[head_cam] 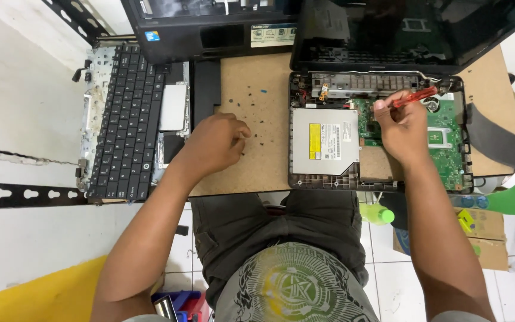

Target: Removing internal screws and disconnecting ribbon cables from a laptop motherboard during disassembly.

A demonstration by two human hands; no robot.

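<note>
The red-handled screwdriver [413, 97] sits right of centre in the upper half of the frame, pinched in the fingers of the right hand [402, 126] and lying nearly level above the opened laptop base [382, 134]. Its tip is hidden behind the fingers, so where it meets the board cannot be made out. The handle is translucent red and slim — only its outer end shows clear of the hand. The green circuit board [448, 143] is partly covered by that hand, and the silver optical drive [324, 142] fills the base's left part. The laptop's dark screen [418, 30] is cut off by the top edge. Toward the middle, the left hand [216, 143] rests on the chipboard table [263, 161], fingers curled loosely closed; whether it holds anything cannot be told. Small dark screws [257, 110] lie scattered just beside it. At the left of the frame lies a detached black keyboard [127, 119] — beyond it, another laptop shell [210, 27], cropped at the top.
</note>
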